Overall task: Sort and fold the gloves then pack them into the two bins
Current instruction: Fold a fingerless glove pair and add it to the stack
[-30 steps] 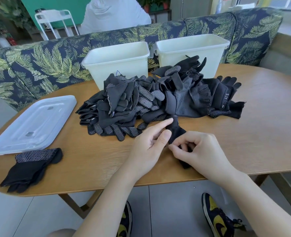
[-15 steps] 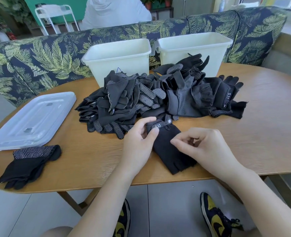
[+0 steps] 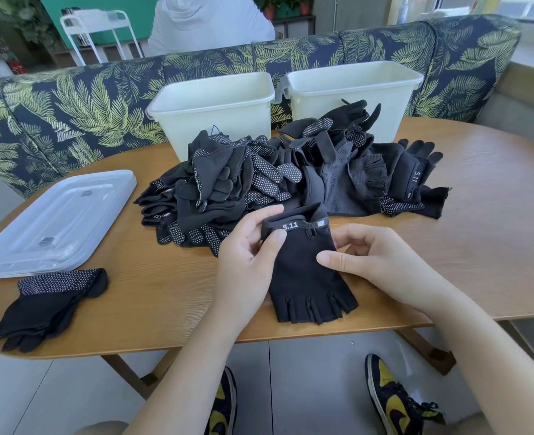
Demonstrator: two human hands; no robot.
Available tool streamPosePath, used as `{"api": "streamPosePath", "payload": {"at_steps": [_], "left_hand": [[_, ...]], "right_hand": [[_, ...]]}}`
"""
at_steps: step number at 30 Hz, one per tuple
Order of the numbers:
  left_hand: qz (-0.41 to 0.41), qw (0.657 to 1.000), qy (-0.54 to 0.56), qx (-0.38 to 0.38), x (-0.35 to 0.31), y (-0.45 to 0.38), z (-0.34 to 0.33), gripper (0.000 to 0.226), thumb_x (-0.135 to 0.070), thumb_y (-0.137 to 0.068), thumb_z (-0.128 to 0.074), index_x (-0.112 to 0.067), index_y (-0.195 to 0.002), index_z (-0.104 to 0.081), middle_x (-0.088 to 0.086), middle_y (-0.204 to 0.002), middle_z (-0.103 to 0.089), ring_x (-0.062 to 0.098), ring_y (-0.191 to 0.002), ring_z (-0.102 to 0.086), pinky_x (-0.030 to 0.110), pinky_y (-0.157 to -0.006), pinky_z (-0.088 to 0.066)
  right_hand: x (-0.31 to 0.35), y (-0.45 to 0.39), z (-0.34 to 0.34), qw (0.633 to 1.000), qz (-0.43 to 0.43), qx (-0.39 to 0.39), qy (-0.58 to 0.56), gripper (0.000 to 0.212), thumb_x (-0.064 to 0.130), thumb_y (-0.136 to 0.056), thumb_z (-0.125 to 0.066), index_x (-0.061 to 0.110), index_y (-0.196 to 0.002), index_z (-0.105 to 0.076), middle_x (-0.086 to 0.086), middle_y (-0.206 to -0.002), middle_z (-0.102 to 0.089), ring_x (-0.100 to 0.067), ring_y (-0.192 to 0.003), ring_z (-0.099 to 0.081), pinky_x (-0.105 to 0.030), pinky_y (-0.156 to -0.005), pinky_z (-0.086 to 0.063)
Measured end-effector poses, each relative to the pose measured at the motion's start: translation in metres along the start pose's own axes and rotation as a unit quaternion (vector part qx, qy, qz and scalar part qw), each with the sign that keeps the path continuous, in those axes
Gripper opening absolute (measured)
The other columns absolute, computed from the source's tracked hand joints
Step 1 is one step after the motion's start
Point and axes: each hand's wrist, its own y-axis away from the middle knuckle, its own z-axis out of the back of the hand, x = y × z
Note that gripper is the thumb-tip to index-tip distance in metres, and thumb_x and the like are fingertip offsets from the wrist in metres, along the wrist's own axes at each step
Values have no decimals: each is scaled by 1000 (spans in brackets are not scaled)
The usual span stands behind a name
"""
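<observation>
Leaf-print sofa [image 3: 71, 98] behind wooden table [image 3: 479, 246].

Leaf-print sofa [image 3: 71, 98], white lids [image 3: 55, 221]

Your wooden table [image 3: 479, 246] carries a heap of black gloves [image 3: 278, 183] at its middle. Behind the heap stand two white bins [image 3: 215, 120] [image 3: 353, 98]. Left of it lie a clear lid [image 3: 55, 221] and a dotted glove [image 3: 49, 299]; just in front, a fingerless glove [image 3: 303, 277].
</observation>
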Motion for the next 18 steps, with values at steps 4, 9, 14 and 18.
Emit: {"api": "streamPosePath", "payload": {"at_steps": [4,9,14,18], "left_hand": [[-7,999,-27,-25,-7,-4,4,30,-8,-96,-69,-28,-118,-71,-8,-102,-78,13,-96,-72,41,-92,-57],[-14,998,-47,-42,-19,-7,15,27,-10,-91,-75,-25,-114,-75,-8,-93,-79,10,-72,-69,27,-71,-57],[-30,999,-12,-42,-26,-5,15,24,-6,-92,-73,-21,-109,-76,-2,-94,-79,19,-80,-75,28,-58,-55],[-73,996,31,-38,-25,0,14,25,5,-85,-76,-12,-104,-76,0,-103,-79,19,-101,-74,31,-88,-58]], "right_hand": [[9,-2,-6,998,22,-18,-58,10,18,-88,-78,8,-88,-75,-6,-78,-71,-10,-60,-53,-18,-61,-42],[15,-4,-7,996,7,-30,-89,14,18,-92,-73,5,-97,-72,6,-64,-67,-14,-49,-55,-25,-50,-35],[29,-1,-15,983,27,-30,-176,24,26,-87,-71,11,-106,-68,2,-98,-76,-24,-98,-76,-29,-62,-60],[30,-4,-15,971,73,-22,-228,46,40,-93,-66,10,-128,-65,-8,-127,-71,-26,-121,-66,-41,-95,-58]]}}
